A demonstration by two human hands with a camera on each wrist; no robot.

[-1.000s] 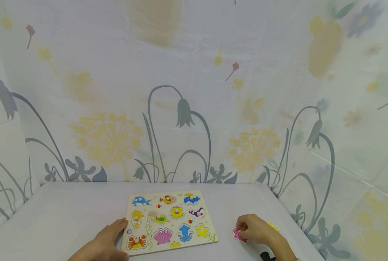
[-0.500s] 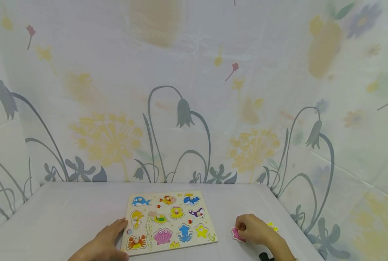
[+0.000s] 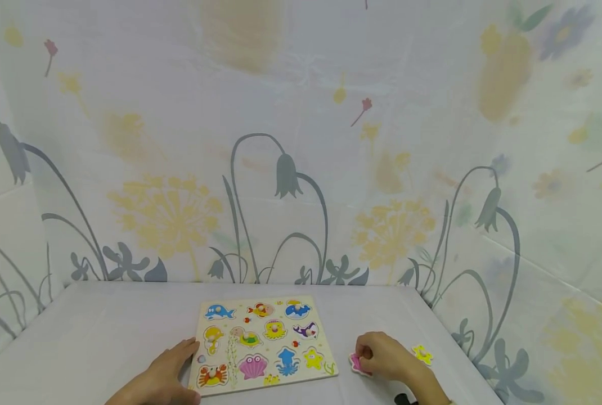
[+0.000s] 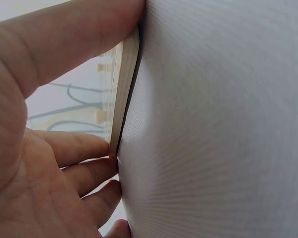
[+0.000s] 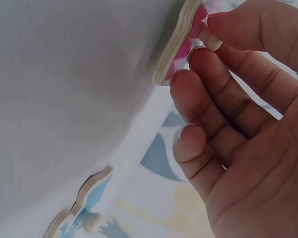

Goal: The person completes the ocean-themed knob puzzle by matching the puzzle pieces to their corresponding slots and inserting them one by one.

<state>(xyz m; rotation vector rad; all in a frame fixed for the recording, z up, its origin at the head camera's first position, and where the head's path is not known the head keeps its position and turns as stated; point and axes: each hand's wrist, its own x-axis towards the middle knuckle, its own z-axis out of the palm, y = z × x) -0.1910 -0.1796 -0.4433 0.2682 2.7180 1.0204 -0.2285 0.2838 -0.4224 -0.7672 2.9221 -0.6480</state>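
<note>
In the head view, a wooden knob puzzle board (image 3: pixel 220 352) with sea animal pictures lies on the white table. My left hand (image 3: pixel 164 374) rests against its left side. In the left wrist view, the thumb (image 4: pixel 84 27) is by one end of the board's edge (image 4: pixel 125 94) and fingertips touch further along. Right of the board, my right hand (image 3: pixel 384 360) pinches the small knob (image 5: pixel 208 38) of a pink shell puzzle piece (image 3: pixel 356 364) between thumb and fingers. Whether that piece touches the table, I cannot tell.
A yellow star puzzle piece (image 3: pixel 422 354) lies right of my right hand. A blue puzzle piece (image 5: pixel 92 196) with a knob shows low in the right wrist view. Something small and black (image 3: pixel 404 399) sits below my right wrist. A flower-printed curtain (image 3: pixel 301 225) stands behind the table.
My right hand has shifted left with the pink shell piece, towards the board. The yellow star piece now shows more fully. The left hand and board have stayed put.
</note>
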